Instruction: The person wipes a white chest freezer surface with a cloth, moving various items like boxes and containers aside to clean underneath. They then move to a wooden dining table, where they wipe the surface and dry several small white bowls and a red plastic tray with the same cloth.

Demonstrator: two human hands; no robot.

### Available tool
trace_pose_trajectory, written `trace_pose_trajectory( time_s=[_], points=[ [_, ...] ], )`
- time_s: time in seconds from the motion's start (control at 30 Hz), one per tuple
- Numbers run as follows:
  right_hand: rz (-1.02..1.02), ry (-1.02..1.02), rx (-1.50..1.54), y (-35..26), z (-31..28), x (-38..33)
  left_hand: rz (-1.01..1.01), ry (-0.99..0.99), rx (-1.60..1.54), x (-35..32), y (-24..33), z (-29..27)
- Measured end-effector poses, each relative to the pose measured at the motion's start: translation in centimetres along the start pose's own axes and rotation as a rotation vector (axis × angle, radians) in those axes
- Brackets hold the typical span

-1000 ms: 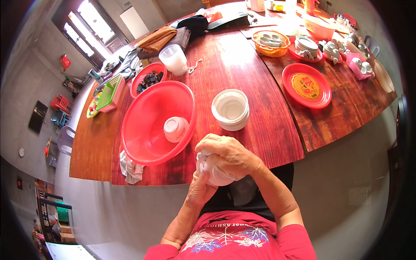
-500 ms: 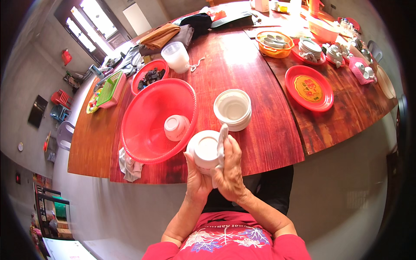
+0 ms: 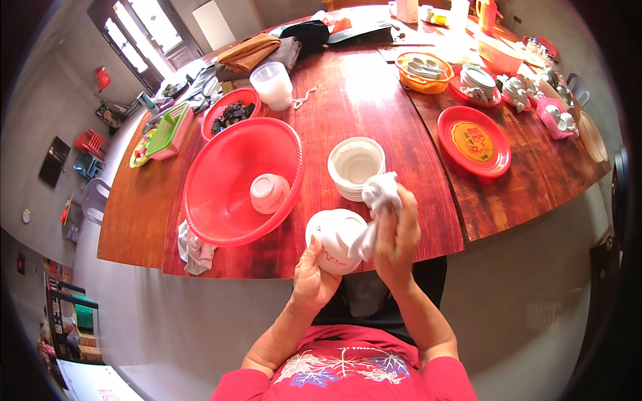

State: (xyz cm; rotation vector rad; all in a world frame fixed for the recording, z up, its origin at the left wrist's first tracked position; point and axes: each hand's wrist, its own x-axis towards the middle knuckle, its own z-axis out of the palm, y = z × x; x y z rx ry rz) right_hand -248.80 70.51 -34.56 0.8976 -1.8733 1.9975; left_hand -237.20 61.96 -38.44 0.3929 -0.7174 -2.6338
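Near the table's front edge, my left hand (image 3: pixel 314 277) grips a white bowl (image 3: pixel 329 230) with red marks on its side. The bowl is tilted, its base turned up and away from me. In my right hand (image 3: pixel 399 240) is a bunched white cloth (image 3: pixel 381 192), whose lower end hangs against the bowl's right side. Just beyond, a stack of white bowls (image 3: pixel 356 164) stands upright on the table. To the left, a large red basin (image 3: pixel 234 190) leans with its opening toward me, and one bowl (image 3: pixel 269 193) lies in it upside down.
Another crumpled cloth (image 3: pixel 196 248) lies at the front edge below the basin. A red round tray (image 3: pixel 475 142) sits on the right, with an orange basket of spoons (image 3: pixel 424 71) and stacked small dishes (image 3: pixel 477 80) behind it. Beyond the basin are a red bowl of dark pieces (image 3: pixel 231 115) and a translucent tub (image 3: pixel 272 87).
My right hand has moved right and up off the bowl's side, drawing the cloth along. My left hand has turned the bowl so that more of its marked side shows.
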Motion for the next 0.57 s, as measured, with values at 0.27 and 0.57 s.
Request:
trace_pose_trajectory(
  time_s=[0.27,0.57],
  points=[
    [-0.195,-0.561,-0.277,0.4,2.2,-1.1,0.039,0.027,0.058,-0.6,-0.1,0.2],
    [-0.652,-0.712,-0.520,1.3,-1.6,-6.1,0.064,-0.089,0.110,0.1,0.7,-1.8]
  ],
)
